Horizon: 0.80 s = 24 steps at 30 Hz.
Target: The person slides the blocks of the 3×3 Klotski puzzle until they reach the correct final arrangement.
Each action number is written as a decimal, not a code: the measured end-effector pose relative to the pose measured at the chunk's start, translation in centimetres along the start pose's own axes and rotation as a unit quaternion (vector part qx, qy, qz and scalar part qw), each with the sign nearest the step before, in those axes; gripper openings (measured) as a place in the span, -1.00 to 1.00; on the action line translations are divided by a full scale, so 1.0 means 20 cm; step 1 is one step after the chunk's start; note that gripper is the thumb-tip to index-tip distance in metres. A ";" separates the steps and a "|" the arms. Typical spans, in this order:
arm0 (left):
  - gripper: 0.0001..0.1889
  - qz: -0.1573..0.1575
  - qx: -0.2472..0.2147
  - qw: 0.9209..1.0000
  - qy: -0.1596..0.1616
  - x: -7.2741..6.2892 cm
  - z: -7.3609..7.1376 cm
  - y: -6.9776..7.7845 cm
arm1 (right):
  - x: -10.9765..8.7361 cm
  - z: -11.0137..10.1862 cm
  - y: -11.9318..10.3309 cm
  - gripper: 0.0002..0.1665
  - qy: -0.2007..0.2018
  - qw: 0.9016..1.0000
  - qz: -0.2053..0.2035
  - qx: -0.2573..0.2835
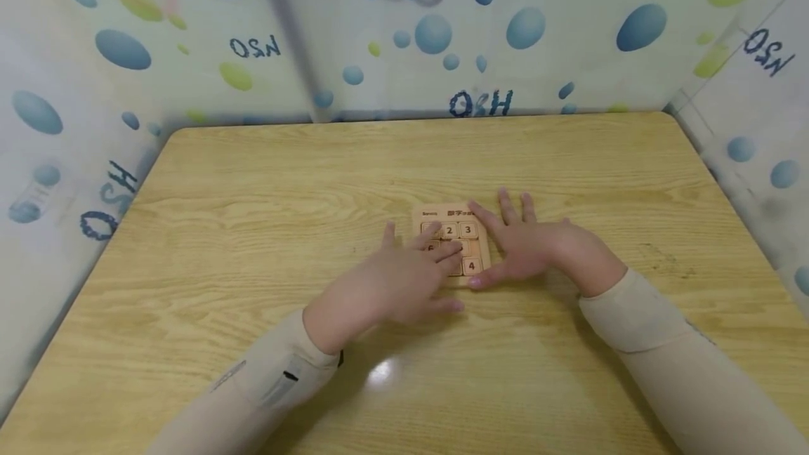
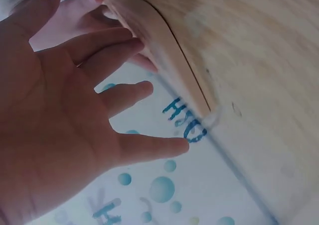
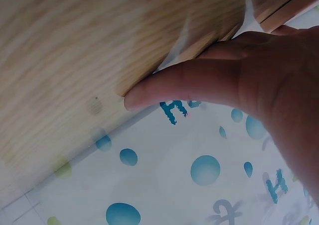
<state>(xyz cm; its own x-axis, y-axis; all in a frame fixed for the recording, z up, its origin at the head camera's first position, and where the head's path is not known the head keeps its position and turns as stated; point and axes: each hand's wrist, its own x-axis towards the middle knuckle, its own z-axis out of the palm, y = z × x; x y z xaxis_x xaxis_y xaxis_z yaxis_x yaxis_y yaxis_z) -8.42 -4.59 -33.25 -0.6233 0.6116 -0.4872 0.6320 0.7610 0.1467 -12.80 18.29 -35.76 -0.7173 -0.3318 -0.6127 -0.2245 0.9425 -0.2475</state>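
Note:
A wooden sliding number puzzle (image 1: 475,248) lies flat on the table, with tiles 2, 3 and 4 readable in the head view. Over its left part reaches my left hand (image 1: 404,283), fingers spread and fairly straight. Two of its fingertips are at the tiles and cover some of them; the thumb stays off the board. Against the right side of the puzzle is my right hand (image 1: 531,248), its thumb at the lower corner and its index finger at the upper corner. Its other fingers stretch out beyond the board. The left wrist view shows the left palm (image 2: 65,105) beside the puzzle's edge (image 2: 184,60).
The wood-grain table (image 1: 284,181) spreads out around the puzzle on all sides. Behind it and at both sides stand pale walls (image 1: 569,76) printed with blue and green drops. A light reflection shows on the tabletop near the left forearm.

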 end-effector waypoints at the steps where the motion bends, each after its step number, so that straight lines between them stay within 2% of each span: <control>1: -0.18 0.009 -0.006 1.000 0.003 0.01 0.00 0.00 | 0.00 0.00 0.00 0.61 0.000 1.000 0.001 0.001; 4: -0.18 0.026 -0.018 0.999 0.008 0.05 0.01 0.01 | -0.01 0.00 0.00 0.61 -0.003 1.000 0.001 0.004; 7: -0.18 0.021 -0.014 1.000 0.010 0.04 0.01 0.01 | -0.01 0.00 0.00 0.61 -0.003 1.000 0.000 0.008; 11: -0.18 0.000 0.005 1.000 0.011 -0.02 0.03 -0.01 | -0.02 0.00 0.00 0.62 0.001 1.000 0.001 0.001; 16: -0.21 0.000 0.010 1.000 0.020 -0.10 0.05 -0.01 | -0.02 -0.02 -0.01 0.62 0.004 1.000 0.005 -0.007; 24: -0.22 -0.027 0.046 0.998 0.045 -0.02 0.05 -0.07 | -0.02 -0.01 -0.01 0.61 0.000 1.000 0.004 0.000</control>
<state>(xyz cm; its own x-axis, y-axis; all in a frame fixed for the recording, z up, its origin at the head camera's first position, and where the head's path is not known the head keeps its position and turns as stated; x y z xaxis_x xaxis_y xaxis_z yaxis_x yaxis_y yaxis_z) -8.44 -6.11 -34.15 -0.6939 0.5898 -0.4130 0.6330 0.7731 0.0405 -12.70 18.29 -35.38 -0.7195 -0.3247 -0.6140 -0.2188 0.9449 -0.2433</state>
